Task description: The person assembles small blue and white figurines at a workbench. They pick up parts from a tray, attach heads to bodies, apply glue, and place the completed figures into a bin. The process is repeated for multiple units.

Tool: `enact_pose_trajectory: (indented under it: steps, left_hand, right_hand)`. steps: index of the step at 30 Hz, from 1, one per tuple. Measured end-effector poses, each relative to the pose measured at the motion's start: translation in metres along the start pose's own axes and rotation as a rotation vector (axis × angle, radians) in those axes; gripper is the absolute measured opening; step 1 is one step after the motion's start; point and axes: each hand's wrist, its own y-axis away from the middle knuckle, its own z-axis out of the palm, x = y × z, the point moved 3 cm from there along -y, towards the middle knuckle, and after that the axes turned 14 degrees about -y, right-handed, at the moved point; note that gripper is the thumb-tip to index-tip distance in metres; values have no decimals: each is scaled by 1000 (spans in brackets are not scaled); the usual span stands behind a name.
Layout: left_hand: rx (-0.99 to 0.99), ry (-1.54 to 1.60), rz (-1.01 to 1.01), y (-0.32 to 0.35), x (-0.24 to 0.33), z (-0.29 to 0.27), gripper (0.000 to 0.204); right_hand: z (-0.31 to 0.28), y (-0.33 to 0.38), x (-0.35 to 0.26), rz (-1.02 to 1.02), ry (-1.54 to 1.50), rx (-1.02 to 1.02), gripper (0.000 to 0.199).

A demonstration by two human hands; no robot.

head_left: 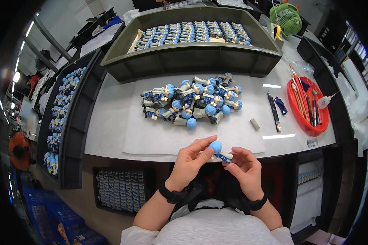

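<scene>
The left grip [188, 160] was nearly closed, thumb and fingers pinching a blue-haired figurine [222, 156] at its head. The right grip [248, 169], loosely curled, held the leg end. The figurine sat tilted at the surface's [110, 134] near edge, apart from the pile [192, 100].

Borne by the white table [106, 118] are piled figurines [189, 93] at centre, an olive tray [192, 62] above, and a red basket [313, 130] right.

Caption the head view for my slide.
Left hand and right hand hold a blue-haired figurine before a figurine pile and olive bin.
</scene>
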Motion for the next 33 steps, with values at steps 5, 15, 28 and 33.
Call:
enact_pose_trajectory:
  steps: [5,15,28,33]
  left_hand:
    - [32,-33,7,1,-6,-1,35]
    - [34,43,1,0,-8,3,33]
    - [20,68,-176,2,-16,11,30]
    - [54,79,-77,2,-13,9,28]
  right_hand:
    - [0,0,1,-102,-26,52,47]
    - [3,4,1,-214,115,34,50]
    - [9,4,-5,-228,38,3,53]
    - [-2,7,-2,-204,54,12,42]
